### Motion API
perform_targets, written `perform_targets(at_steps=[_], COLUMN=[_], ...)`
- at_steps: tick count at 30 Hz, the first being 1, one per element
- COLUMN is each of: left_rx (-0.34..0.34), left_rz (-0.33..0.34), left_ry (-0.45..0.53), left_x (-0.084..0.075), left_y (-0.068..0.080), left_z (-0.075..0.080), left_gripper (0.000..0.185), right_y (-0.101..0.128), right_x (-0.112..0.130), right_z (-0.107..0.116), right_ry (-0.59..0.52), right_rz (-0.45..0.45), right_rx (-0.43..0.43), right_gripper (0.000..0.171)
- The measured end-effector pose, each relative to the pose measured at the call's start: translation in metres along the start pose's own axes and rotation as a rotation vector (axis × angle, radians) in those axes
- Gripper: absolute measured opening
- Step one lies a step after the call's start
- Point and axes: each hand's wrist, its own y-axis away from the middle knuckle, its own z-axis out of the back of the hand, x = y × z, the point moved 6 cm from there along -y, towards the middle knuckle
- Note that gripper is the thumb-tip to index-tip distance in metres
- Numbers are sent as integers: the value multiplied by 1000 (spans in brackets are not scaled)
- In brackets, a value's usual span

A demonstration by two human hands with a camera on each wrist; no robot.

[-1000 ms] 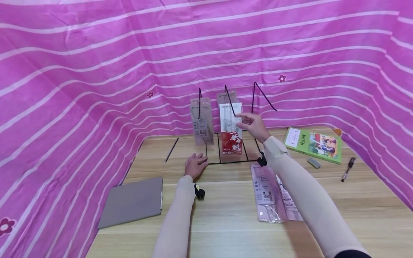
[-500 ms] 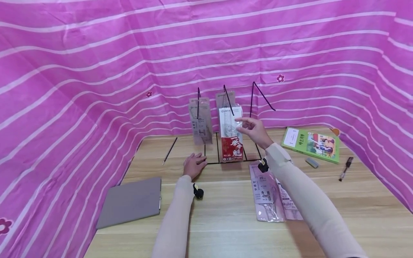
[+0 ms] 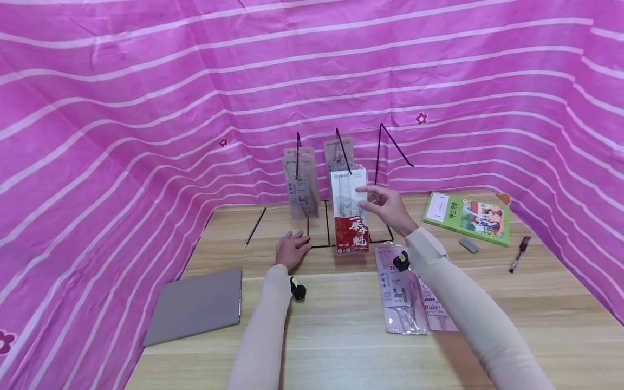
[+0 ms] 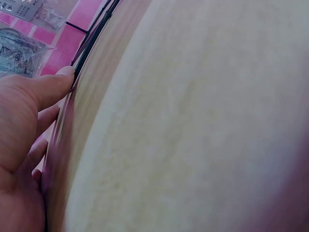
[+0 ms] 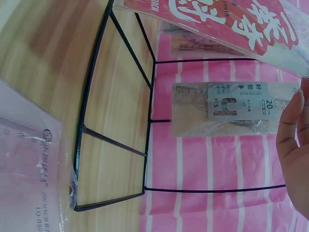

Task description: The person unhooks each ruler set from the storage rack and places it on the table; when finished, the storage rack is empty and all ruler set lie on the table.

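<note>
A black wire rack [image 3: 325,245] with three upright hooks stands at the table's back. Grey ruler packets [image 3: 301,187] hang on its left and middle hooks. My right hand [image 3: 364,197] pinches the right edge of a red-and-white ruler packet [image 3: 350,216] at the front of the middle hook. The right wrist view shows that packet [image 5: 231,19] at the top, the rack [image 5: 149,121] and one fingertip [image 5: 292,145]. My left hand [image 3: 292,248] lies flat on the table at the rack's front left corner. Its thumb [image 4: 43,87] touches the base wire [image 4: 91,43].
Two ruler packets [image 3: 402,295] lie on the table under my right forearm. A grey folder [image 3: 195,306] sits front left, a thin black pen [image 3: 255,227] back left. At the right are a green book [image 3: 467,216], a grey eraser [image 3: 468,245] and a black marker [image 3: 518,254]. Pink striped cloth surrounds the table.
My right hand has drawn the red-and-white packet forward and down along the middle hook, toward me. The left hand has stayed on the table by the rack.
</note>
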Motion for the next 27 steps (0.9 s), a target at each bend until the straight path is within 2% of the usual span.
perform_targets(at_steps=[3,11,20,27], left_rx=[0,-5,-5,5], left_rz=[-2,-8,-20,-7], left_ry=[1,13,-2,11], left_x=[2,0,-8,-5], left_y=[-1,0,2,2], left_z=[-1,2,6,4], left_gripper=[34,33,32,33], right_y=[6,13,26,33], right_x=[0,-21,-15,-15], right_z=[0,2,2,2], right_ry=[-7,-28,-46,-86], right_rz=[4,40,82,93], right_rx=[7,12,4,12], right_gripper=[37,38,39,39])
